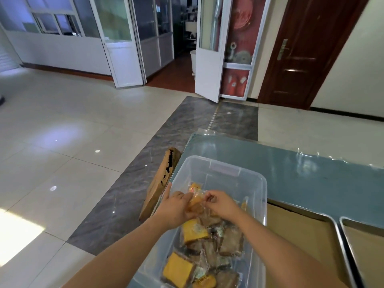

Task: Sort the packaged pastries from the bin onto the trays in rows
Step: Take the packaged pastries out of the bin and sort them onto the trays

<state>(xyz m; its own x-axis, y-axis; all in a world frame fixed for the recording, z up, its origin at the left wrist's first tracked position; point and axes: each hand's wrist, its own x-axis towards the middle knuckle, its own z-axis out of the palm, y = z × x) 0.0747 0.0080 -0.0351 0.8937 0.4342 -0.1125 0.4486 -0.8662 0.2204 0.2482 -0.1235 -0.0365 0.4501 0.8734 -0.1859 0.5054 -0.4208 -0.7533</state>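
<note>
Nearest, two bare forearms reach in from the bottom edge over a clear bin point(262, 190) that sits at the near left of the scene. In the bin's near half lie wrapped pastries point(209, 254), some yellow, some brown, heaped loosely against one another. Right of the bin, at the lower right corner, stand two metal trays point(340, 242) side by side, their rims just apart; brown card shows beneath them.

Above the heap, both hands meet on one pastry point(195, 203), an orange piece in clear wrap, raised a little off the pile. The left hand point(176, 208) clasps its left side, fingers curled under it and thumb stretched up towards the bin's left rim. The right hand point(221, 203) pinches the wrap at its right edge with curled fingers. Another orange pack point(195, 187) lies just beyond them on the bin floor.

Left of the bin a brown cardboard piece point(160, 183) leans against it. Beyond the bin stretches a blue-green tabletop point(291, 167). Farther off are a pale tiled floor point(62, 125), white-framed glass doors point(124, 42) and a dark wooden door point(305, 48) at the far right.
</note>
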